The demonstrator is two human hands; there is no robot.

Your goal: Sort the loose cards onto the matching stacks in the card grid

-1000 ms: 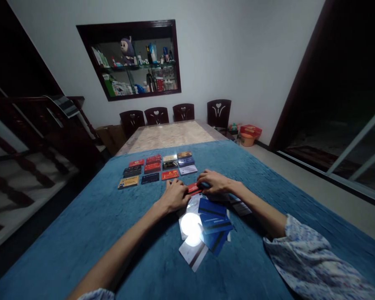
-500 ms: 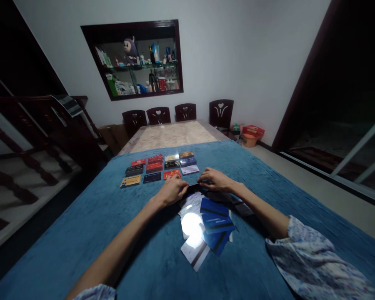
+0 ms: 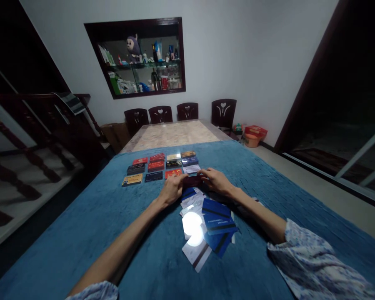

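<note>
Between my left hand and my right hand, a dark reddish card is held upright by its two ends, fingers closed on it. Just beyond it lies a whitish card, at the right end of neat rows of card stacks, among them a yellow card, a dark card and a red card. Nearer to me, loose blue cards and white cards overlap on the blue cloth. A bright glare covers part of the white ones. More cards lie partly under my right forearm.
The blue cloth covers the near part of a long table with a pale top. Dark chairs stand at its far end. A wall shelf, a stair railing and an orange tub are farther off.
The card between my hands has tilted up so that its reddish face shows, and it has moved slightly upward. The view has shifted a little.
</note>
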